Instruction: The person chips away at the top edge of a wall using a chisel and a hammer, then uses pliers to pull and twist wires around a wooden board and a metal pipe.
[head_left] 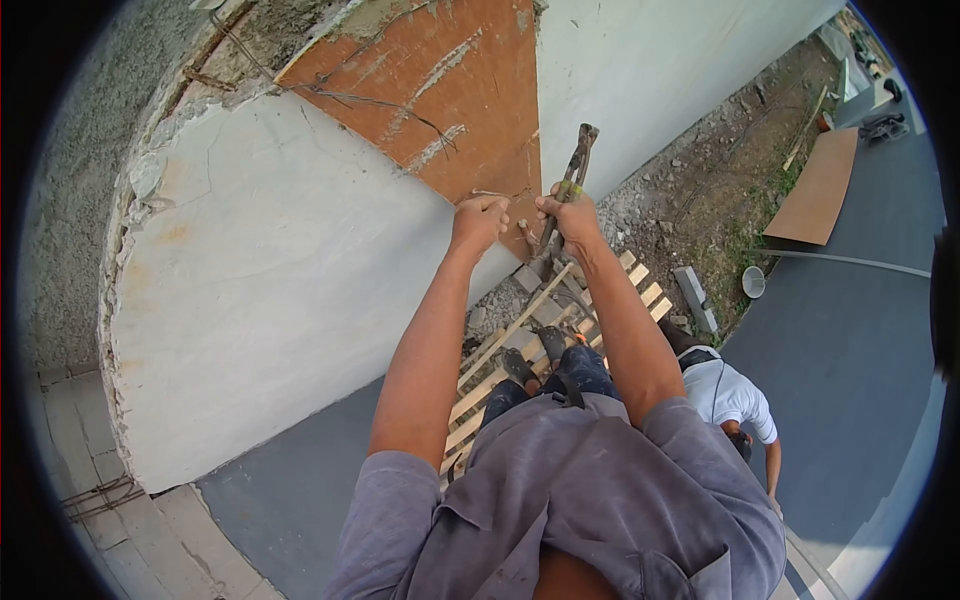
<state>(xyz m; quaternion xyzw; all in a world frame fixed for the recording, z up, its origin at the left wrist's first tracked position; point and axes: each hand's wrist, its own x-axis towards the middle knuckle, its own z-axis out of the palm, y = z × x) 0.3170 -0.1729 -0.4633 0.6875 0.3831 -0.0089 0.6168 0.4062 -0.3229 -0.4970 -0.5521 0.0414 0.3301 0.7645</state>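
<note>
My left hand [482, 222] is closed in front of the orange-brown board [450, 90]. A thin piece of wire [500, 193] shows at its fingertips; its far end is hard to make out. Just to the right, my right hand [570, 218] grips a long, dark, worn metal tool [580, 152] that looks like pincers, with a yellow-green patch near the fingers. The tool's narrow head points up and away from me, and its lower end sticks out below the hand. Both hands are raised at arm's length, apart from each other.
I stand on a wooden slatted platform [480, 400] above rubble. White wall panels [270, 280] flank the board, and loose wires [380, 100] hang across it. A co-worker in a white shirt [725, 390] bends at the lower right. Beyond are concrete blocks [695, 298], a bucket [753, 282] and a brown sheet [815, 190].
</note>
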